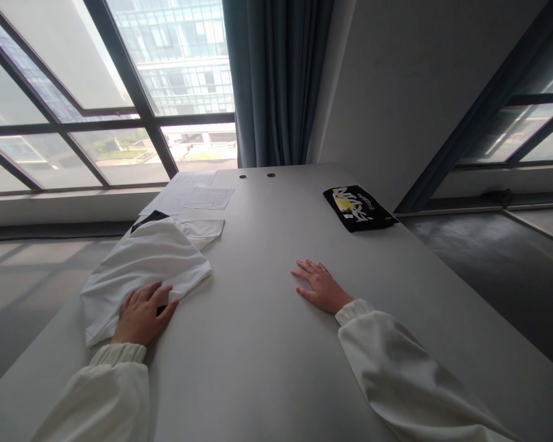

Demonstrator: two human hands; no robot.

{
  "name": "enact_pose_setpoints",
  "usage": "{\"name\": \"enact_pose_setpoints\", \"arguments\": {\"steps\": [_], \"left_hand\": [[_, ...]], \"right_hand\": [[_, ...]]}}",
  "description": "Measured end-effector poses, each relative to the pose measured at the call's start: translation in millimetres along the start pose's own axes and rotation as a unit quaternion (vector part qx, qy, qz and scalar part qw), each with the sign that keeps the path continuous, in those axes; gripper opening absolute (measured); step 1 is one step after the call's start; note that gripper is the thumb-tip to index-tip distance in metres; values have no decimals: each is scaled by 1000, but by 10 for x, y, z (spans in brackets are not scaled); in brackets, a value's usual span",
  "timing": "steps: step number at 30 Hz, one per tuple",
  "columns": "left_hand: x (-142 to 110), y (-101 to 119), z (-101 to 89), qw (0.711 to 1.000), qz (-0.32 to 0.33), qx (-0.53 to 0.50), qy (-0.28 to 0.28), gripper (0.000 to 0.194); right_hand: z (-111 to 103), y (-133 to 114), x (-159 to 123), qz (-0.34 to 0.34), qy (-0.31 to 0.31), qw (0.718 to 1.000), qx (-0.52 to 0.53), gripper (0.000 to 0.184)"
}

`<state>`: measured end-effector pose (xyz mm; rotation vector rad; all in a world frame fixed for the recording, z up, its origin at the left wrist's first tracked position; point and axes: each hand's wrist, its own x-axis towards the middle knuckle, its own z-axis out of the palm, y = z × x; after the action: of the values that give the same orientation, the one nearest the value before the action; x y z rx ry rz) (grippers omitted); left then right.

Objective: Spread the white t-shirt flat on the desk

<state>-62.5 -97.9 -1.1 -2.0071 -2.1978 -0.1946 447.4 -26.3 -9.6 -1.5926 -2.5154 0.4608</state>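
Two hands are on my table point(267, 344). The left hand point(141, 314) lies flat, fingers spread, pressing the near corner of a white cloth point(142, 264) at lower left of the frame. The cloth is folded and rumpled, its long axis running from lower left toward upper right. My right hand point(320, 285) rests open, palm down, on bare table at centre, well apart from the cloth.

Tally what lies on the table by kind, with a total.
White garments: 2 (one under the left hand — white folded garment; a second white garment behind it)
Black folded garment with yellow and white print: 1
Paper sheets: cannot tell the number, counted as 1 group
Total: 4
The right hand lies flat on the table.
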Motion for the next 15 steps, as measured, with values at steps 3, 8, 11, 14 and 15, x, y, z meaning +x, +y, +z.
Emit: {"name": "enact_pose_setpoints", "arguments": {"steps": [3, 8, 11, 14, 15], "left_hand": [[-56, -183, -21, 999, -41, 7, 18, 43], [-23, -315, -60, 992, -125, 9, 31, 39], [-15, -293, -109, 987, -154, -1, 42, 39], [-29, -299, -205, 976, -214, -15, 38, 44], [-27, -328, -244, 970, -240, -16, 33, 46]], "right_hand": [[9, 10, 3, -2, 2, 1000, -3, 58], [26, 28, 12, -4, 4, 1000, -3, 58], [33, 33, 17, -5, 10, 1000, -2, 59], [28, 24, 16, -5, 10, 1000, -1, 59], [25, 19, 15, -5, 9, 1000, 0, 59]]}}
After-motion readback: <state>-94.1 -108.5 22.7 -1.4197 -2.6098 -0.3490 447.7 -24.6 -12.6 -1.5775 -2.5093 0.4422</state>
